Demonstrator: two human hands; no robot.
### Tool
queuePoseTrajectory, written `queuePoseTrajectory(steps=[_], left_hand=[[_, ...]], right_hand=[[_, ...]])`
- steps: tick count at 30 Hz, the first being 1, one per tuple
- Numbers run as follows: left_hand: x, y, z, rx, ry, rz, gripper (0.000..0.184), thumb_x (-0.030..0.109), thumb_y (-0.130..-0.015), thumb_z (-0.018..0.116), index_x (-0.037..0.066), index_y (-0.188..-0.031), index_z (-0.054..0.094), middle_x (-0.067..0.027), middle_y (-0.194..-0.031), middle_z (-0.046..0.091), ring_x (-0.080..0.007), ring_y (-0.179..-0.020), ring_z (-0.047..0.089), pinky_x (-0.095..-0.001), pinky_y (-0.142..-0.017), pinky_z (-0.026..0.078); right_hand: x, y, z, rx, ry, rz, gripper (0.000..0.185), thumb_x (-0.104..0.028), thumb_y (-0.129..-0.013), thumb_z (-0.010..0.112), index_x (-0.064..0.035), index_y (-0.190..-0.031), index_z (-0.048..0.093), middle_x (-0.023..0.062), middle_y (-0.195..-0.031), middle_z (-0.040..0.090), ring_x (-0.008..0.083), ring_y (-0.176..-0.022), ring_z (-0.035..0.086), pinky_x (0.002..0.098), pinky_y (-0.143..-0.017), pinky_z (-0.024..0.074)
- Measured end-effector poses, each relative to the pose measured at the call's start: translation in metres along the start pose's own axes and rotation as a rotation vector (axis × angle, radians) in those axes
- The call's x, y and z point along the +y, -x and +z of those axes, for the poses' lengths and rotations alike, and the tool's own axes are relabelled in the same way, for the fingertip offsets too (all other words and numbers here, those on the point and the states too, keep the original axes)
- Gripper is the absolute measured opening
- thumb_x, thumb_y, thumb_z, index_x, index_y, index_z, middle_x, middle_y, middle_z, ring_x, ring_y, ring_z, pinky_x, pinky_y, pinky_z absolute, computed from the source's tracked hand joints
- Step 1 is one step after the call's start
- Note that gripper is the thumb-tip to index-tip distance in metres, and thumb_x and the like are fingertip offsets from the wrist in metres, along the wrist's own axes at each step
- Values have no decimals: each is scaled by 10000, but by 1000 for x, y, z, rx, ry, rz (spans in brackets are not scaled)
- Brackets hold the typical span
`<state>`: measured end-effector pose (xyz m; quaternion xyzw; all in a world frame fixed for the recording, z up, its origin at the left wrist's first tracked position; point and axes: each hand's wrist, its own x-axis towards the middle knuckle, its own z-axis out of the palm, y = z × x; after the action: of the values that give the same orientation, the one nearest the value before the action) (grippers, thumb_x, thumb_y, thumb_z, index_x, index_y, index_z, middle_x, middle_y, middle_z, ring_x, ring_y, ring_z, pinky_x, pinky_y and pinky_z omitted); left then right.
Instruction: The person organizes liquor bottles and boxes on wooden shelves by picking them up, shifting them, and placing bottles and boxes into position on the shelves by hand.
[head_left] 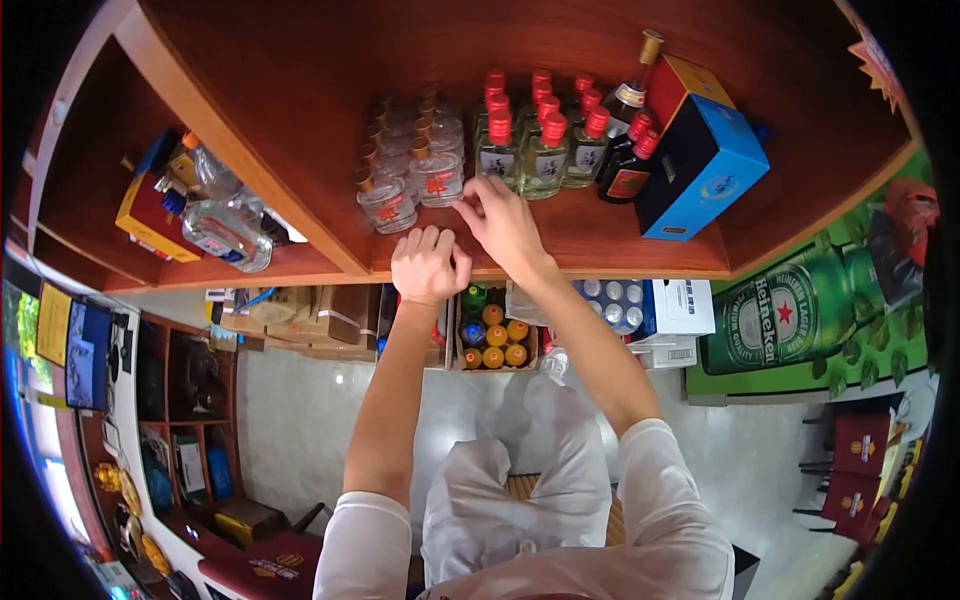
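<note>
Both hands are at the front of a wooden shelf (590,262). My left hand (428,264) rests near the shelf edge with its fingers curled; whether it holds anything is hidden. My right hand (500,222) is just beside it, thumb and fingers bent close together near a clear flat bottle (437,180) with a gold cap and red lettering. Another such bottle (388,205) stands in front on the left, with more rows behind. Right of them stand several red-capped bottles (546,165) with pale labels.
A blue box (705,175) and dark bottles (628,172) stand at the right on the shelf. Clear bottles (225,232) lie in the left compartment. Below are a carton of orange-topped bottles (494,338), cans (612,300) and cardboard boxes (300,315).
</note>
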<state>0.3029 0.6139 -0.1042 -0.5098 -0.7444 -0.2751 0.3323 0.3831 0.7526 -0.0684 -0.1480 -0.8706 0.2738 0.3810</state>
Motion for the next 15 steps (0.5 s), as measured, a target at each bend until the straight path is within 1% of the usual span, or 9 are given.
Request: queuePoseTrajectory(steps=[1,3,4,6,7,10,14,15], left_hand=[[-1,-1,-1,12,0,5,143,213,-765,608,120,-689,530,-75,-705,528,-292,-668,562,-426,-588,446],[3,-3,-2,34,16,16,147,211,-767,603,119,-686,522,-78,-701,524,-297,-664,560,-429,-584,445],[3,-4,-3,5,9,9,151,199,-764,603,115,-680,509,-80,-695,515,-304,-657,555,-433,-579,446],[4,-4,-3,3,12,11,152,185,-763,601,111,-677,500,-83,-691,508,-307,-650,550,-437,-579,448],[1,-1,1,-3,-15,18,129,189,-738,622,128,-683,523,-67,-696,524,-282,-665,559,-419,-584,447],[2,-1,2,-6,-25,18,126,181,-746,620,124,-686,524,-71,-710,529,-290,-676,561,-423,-590,449],[1,1,3,-23,-55,30,133,187,-764,616,118,-696,526,-75,-725,532,-296,-695,566,-430,-611,458],[0,2,5,-25,-56,27,131,187,-767,616,118,-698,528,-77,-728,533,-298,-696,567,-433,-612,458]], right_hand=[[0,7,-14,-35,3,18,178,-176,-929,728,-64,-1001,610,149,-964,673,411,-794,684,503,-669,556],[13,22,-43,63,36,49,168,-189,-928,734,-63,-960,627,133,-933,676,385,-751,685,483,-641,553],[21,30,-60,107,59,65,167,-196,-927,737,-63,-940,635,125,-918,677,372,-729,685,473,-627,552],[39,41,-90,161,88,132,159,-188,-928,742,-61,-936,646,120,-873,678,325,-689,683,439,-607,542],[51,44,-98,183,125,134,161,-186,-927,746,-59,-933,647,118,-864,675,311,-683,681,433,-601,538],[67,55,-115,265,146,153,163,-181,-925,754,-57,-913,649,109,-831,664,286,-667,668,416,-586,525],[66,74,-145,415,176,213,166,-167,-923,760,-56,-873,647,101,-789,654,278,-646,642,397,-575,514],[78,81,-146,427,192,250,163,-158,-901,771,-67,-851,646,94,-766,648,275,-639,634,390,-573,511]])
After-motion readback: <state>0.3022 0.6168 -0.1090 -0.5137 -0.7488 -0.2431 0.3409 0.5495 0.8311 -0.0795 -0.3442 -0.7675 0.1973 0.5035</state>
